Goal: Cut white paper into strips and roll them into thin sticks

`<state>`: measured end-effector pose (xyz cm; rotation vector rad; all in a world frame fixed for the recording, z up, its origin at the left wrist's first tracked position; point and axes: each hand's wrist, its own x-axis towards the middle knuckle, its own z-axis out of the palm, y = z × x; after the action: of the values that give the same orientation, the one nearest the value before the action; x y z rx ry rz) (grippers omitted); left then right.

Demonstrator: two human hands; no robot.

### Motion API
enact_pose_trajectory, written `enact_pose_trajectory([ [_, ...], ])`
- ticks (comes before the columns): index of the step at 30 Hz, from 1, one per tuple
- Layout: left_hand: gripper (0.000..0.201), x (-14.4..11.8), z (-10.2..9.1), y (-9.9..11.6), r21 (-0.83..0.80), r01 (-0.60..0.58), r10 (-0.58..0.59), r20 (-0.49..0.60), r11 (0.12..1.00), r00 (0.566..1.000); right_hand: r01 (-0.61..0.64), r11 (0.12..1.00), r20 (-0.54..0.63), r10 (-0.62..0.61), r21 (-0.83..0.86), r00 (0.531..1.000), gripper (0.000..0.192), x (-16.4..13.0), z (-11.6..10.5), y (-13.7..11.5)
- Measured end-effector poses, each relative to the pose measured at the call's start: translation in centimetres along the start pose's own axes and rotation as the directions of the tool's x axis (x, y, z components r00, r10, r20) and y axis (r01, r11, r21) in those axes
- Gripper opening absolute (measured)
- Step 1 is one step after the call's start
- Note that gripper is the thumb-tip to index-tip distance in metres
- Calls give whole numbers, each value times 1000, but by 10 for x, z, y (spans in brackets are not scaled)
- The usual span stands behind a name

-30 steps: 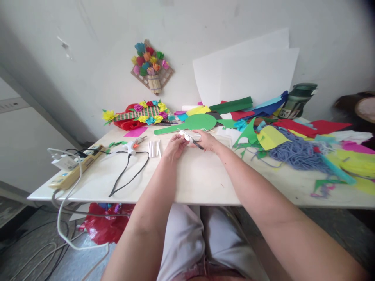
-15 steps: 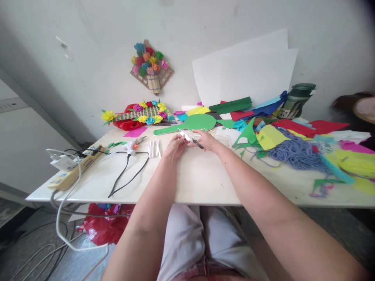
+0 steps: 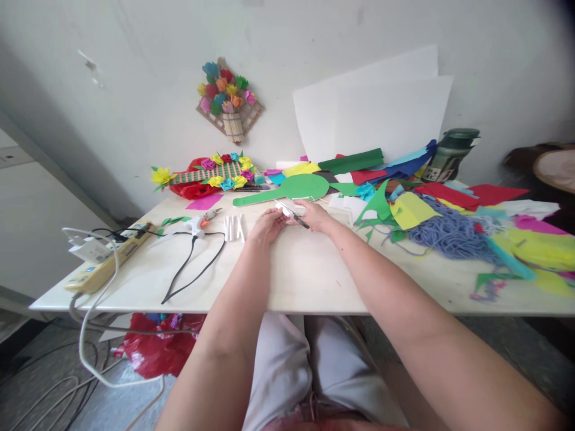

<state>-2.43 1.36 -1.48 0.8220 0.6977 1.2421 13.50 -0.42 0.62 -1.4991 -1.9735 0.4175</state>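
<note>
A white table (image 3: pixel 296 281) filled the view, set against a pale wall where two large white sheets (image 3: pixel 372 114) leaned and a flower plaque (image 3: pixel 229 102) hung. The right half of the table was covered by a spread of coloured paper scraps (image 3: pixel 453 200), with a tangle of blue-grey yarn (image 3: pixel 449 233) among them and a dark green bottle (image 3: pixel 447 155) standing at the back. A green paddle-shaped cutout (image 3: pixel 296 188) lay flat near the middle rear, just beyond the hands. To the left sat a beige power strip (image 3: pixel 105 263) near the edge, then a glue gun (image 3: pixel 200 224) with its black cord looping forward, and beside it a few white sticks (image 3: pixel 233 227).

Both forearms reached out over the table's middle. The left hand (image 3: pixel 267 226) had its fingers curled in narrow, pinching a small white piece (image 3: pixel 284 208) that was held between the two hands, just above the tabletop and in front of the green cutout. The right hand (image 3: pixel 317 216) was closed around small scissors (image 3: pixel 294 215), dark handles in the palm and the thin blades pointing left to meet the white piece.
</note>
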Motion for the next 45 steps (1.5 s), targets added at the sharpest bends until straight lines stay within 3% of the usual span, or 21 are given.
enact_pose_trajectory([
  [6,12,1,2,1,5,35,-35,-33,999,999,-46,996,30,44,81,999,80,0,2,1],
  [12,12,-5,6,4,5,41,-41,-32,999,999,-132,942,100,106,309,989,83,1,6,3],
  [15,11,-7,6,4,-34,14,-15,-54,999,998,-140,881,52,131,452,990,78,2,1,6],
  [20,9,-6,3,5,-102,-57,47,-99,993,994,-163,778,-98,276,607,956,79,7,-12,15],
  [25,9,-5,1,9,-122,-113,92,-165,986,982,-143,766,-220,350,627,910,79,13,-21,27],
  [30,9,-4,0,11,-120,-145,121,-185,982,975,-122,764,-250,352,634,902,80,12,-24,31],
  [34,9,-4,0,11,-127,-161,137,-180,979,974,-100,782,-200,277,615,940,80,5,-23,23],
  [38,8,-6,0,12,-134,-185,161,-170,974,972,-96,822,-57,154,562,986,80,-1,-19,17],
  [45,8,-5,-2,11,-152,-207,183,-157,966,970,-94,841,153,13,533,988,80,-8,-16,9],
])
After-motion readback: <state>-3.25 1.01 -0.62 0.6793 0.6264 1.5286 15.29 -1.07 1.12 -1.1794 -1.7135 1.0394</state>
